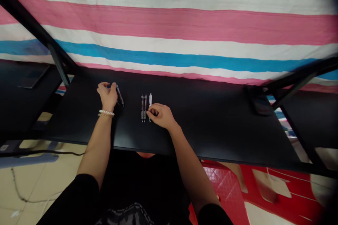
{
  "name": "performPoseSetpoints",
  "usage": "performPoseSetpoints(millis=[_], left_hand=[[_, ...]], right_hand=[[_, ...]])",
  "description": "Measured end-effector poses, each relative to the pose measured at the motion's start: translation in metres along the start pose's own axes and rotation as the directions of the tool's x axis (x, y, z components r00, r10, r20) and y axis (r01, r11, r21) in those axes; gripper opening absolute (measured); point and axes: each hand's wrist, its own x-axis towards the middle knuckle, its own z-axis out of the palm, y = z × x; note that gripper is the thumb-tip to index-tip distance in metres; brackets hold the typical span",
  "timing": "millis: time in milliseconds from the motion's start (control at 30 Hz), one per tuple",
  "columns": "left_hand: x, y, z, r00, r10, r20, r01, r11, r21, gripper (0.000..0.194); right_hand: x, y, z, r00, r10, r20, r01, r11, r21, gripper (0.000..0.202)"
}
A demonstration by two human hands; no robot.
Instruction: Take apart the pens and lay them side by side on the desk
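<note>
The right hand (161,114) curls its fingertips over the white pen (150,99), just right of two dark pens (145,104) side by side mid-counter (216,123); a careless nudge could knock them askew, the gaps being narrow. The left hand (107,95) bends just left of a grey pen (120,95), close enough that a brush might roll it. Both grips look part-curled; whether either holds anything, I cannot tell. Count: one white pen, two dark, at least one grey.
</note>
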Motion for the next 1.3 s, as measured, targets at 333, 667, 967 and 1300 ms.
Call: performPoseSetpoints(millis=[333, 667, 967, 1300], left_hand=[[-0.005, 0.001, 0.002, 1.000, -0.005, -0.023, 0.011, 0.966, 0.259, 0.036], [-0.018, 0.013, 0.010, 0.990, 0.143, -0.008, -0.139, 0.948, -0.286, 0.027], [-0.074, 0.027, 0.034, 0.644, 0.116, 0.756, 0.419, 0.774, -0.475, 0.042], [-0.081, 0.024, 0.040, 0.698, 0.082, 0.711, 0.477, 0.687, -0.548, 0.035]], right_hand=[[-0.001, 0.007, 0.001, 0.987, 0.116, -0.108, -0.124, 0.990, -0.070, 0.008], [0.007, 0.005, -0.001, 0.882, 0.445, -0.157, -0.174, 0.616, 0.769, 0.041], [0.007, -0.007, -0.003, 0.953, 0.280, -0.111, -0.103, 0.648, 0.755, 0.031], [0.006, 0.000, 0.005, 0.903, 0.356, -0.239, -0.139, 0.770, 0.623, 0.038]])
